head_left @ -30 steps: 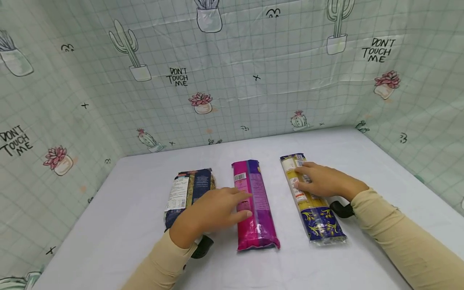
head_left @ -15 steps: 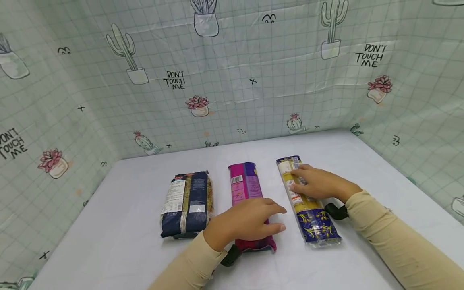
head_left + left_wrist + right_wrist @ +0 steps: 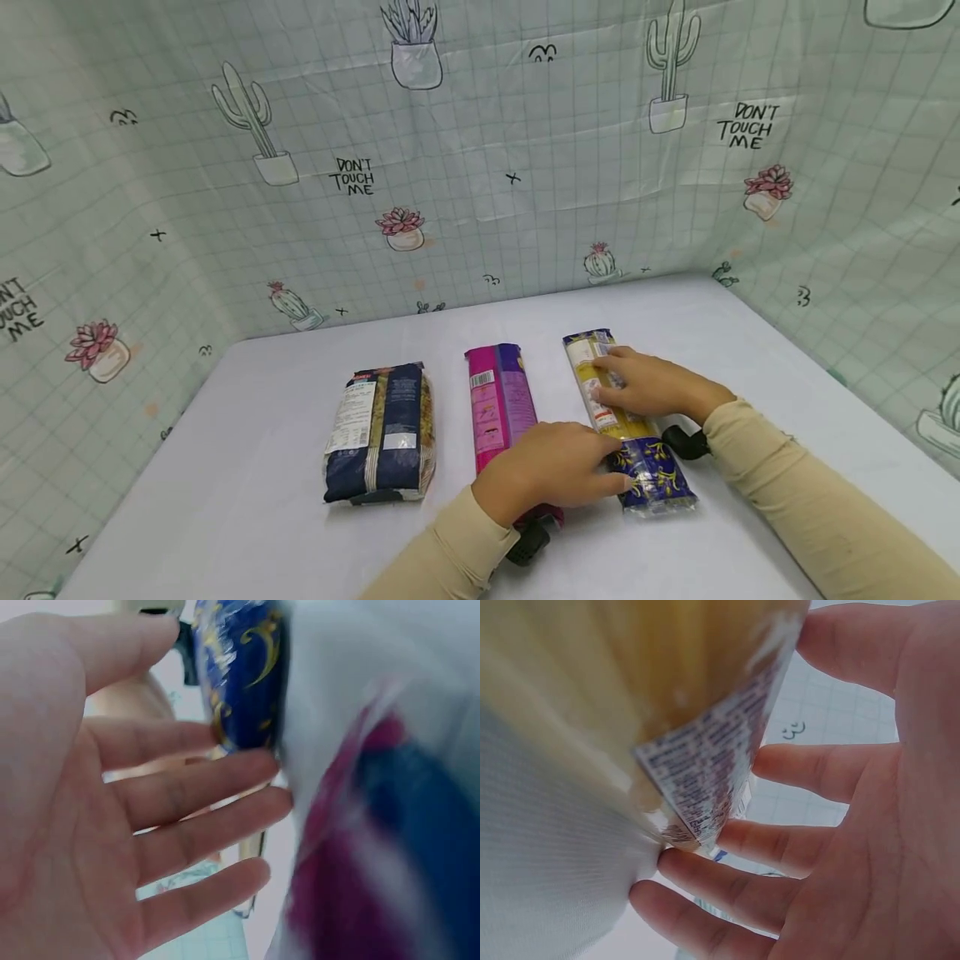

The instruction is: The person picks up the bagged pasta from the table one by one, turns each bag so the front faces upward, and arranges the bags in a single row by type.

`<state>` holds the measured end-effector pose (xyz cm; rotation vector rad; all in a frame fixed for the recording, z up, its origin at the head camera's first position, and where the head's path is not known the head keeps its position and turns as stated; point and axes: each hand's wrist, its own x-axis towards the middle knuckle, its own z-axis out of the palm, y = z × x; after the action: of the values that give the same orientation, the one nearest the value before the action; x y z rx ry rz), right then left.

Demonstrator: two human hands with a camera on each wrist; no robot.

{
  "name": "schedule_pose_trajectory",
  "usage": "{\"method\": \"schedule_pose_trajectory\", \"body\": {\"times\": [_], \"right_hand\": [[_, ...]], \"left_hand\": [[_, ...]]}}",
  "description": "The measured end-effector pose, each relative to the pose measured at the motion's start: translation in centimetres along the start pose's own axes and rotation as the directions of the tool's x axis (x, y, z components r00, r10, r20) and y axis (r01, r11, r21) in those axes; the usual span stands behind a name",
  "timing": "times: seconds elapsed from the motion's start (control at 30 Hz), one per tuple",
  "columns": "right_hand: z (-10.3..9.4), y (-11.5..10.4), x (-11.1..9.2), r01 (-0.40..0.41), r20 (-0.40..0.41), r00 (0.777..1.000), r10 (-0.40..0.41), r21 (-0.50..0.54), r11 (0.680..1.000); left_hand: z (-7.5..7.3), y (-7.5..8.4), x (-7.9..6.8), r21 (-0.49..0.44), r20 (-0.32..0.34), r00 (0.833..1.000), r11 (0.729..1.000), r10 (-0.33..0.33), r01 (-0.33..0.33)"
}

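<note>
A long clear packet of spaghetti (image 3: 615, 424) with blue, gold-patterned ends lies at the right of the table. My right hand (image 3: 648, 383) rests over its middle; the right wrist view shows outstretched fingertips against the side of the packet (image 3: 697, 697). Low over the table, my left hand (image 3: 558, 467) has its fingers extended toward the packet's near end and holds nothing. In the left wrist view the spaghetti packet's blue end (image 3: 244, 667) shows just beyond the fingertips. The left hand and wrist cover the lower part of a pink and purple packet (image 3: 498, 404).
A navy bag (image 3: 397, 433) with a clear strip showing its contents lies at the left. Behind the white table (image 3: 255, 467) hangs a grid-patterned cloth (image 3: 465, 183) printed with cacti, also along the sides. A black wrist device (image 3: 531, 542) hangs under the left wrist.
The left hand has moved right, from over the pink packet across to the spaghetti packet's near end, uncovering the navy bag. The right hand stays on the spaghetti packet.
</note>
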<state>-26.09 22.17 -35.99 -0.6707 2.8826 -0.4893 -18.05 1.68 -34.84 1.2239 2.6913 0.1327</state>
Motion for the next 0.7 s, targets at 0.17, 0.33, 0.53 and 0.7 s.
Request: {"method": "schedule_pose_trajectory", "body": {"times": [0.17, 0.33, 0.53, 0.7], "right_hand": [[0.1, 0.1, -0.1, -0.01, 0.0, 1.0, 0.01, -0.004, 1.0], [0.0, 0.3, -0.3, -0.02, -0.022, 1.0, 0.02, -0.028, 0.999], [0.1, 0.4, -0.4, -0.097, -0.024, 0.995, 0.097, 0.003, 0.995], [0.1, 0.2, -0.1, -0.174, 0.004, 0.985, 0.174, 0.021, 0.985]], "left_hand": [[0.8, 0.6, -0.2, 0.053, -0.072, 0.997, 0.998, -0.023, 0.027], [1.5, 1.0, -0.3, 0.044, -0.121, 0.991, 0.997, -0.052, 0.058], [2.2, 2.0, -0.3, 0.056, -0.159, 0.981, 0.991, -0.109, 0.119], [2.5, 2.3, -0.2, 0.065, -0.154, 0.979, 0.987, -0.135, 0.147]]}}
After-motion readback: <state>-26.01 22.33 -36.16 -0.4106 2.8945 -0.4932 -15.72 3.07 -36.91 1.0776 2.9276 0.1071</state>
